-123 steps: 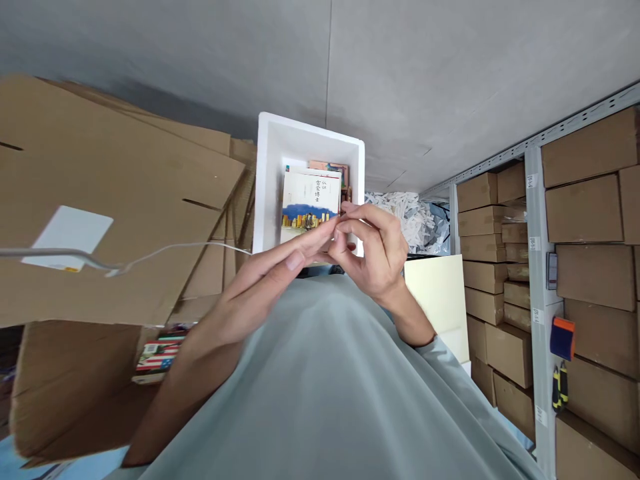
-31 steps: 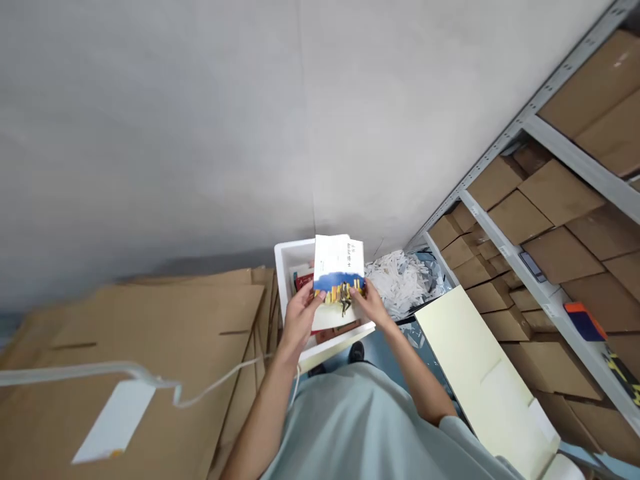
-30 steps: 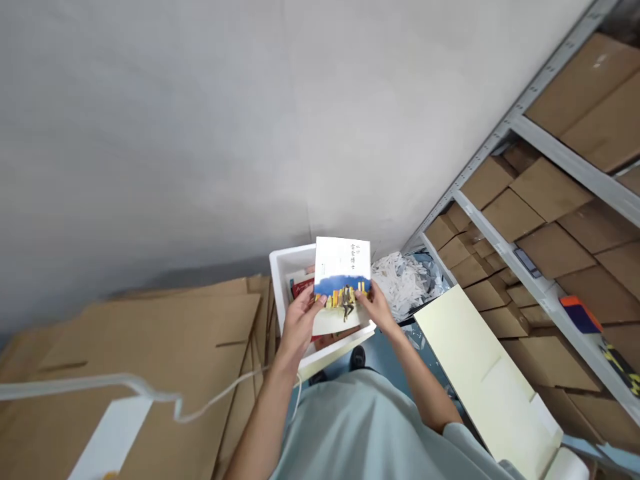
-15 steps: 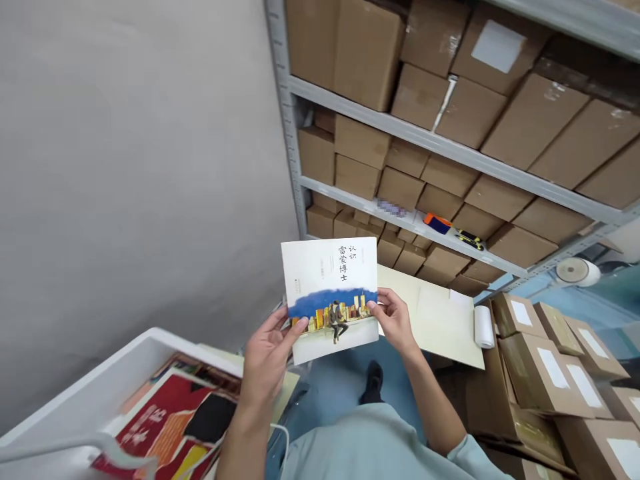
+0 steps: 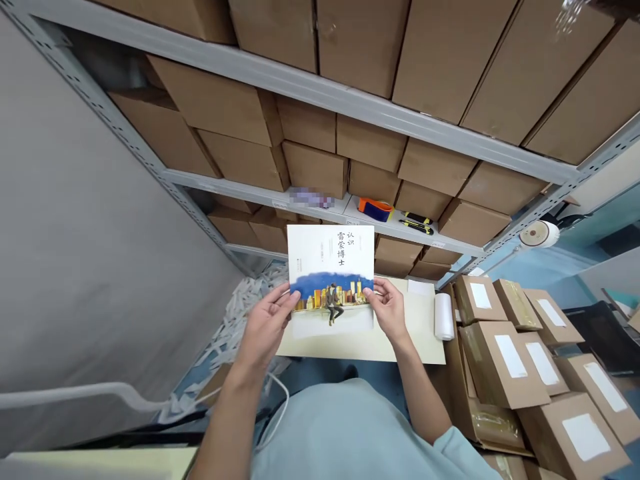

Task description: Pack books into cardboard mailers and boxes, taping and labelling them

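Observation:
A white book (image 5: 333, 257) with black Chinese characters and a painted city skyline on its cover is held up in front of me. My left hand (image 5: 265, 327) grips its left edge, thumb on the cover and fingers behind. On the opposite edge, my right hand (image 5: 390, 310) pinches it the same way. The book faces me nearly upright, above a pale yellow table (image 5: 350, 347). Its back and the fingers behind it are hidden.
Grey shelves (image 5: 360, 100) full of cardboard boxes rise ahead. An orange and blue tape item (image 5: 375, 209) and yellow-black cutters (image 5: 417, 223) lie on one shelf. A white roll (image 5: 443, 317) stands on the table's right end. Labelled cartons (image 5: 505, 363) are stacked right; paper shreds (image 5: 245, 307) lie left.
My view has turned right toward the shelves and table, with the book still in both hands. The white bin of books at lower left has gone out of view.

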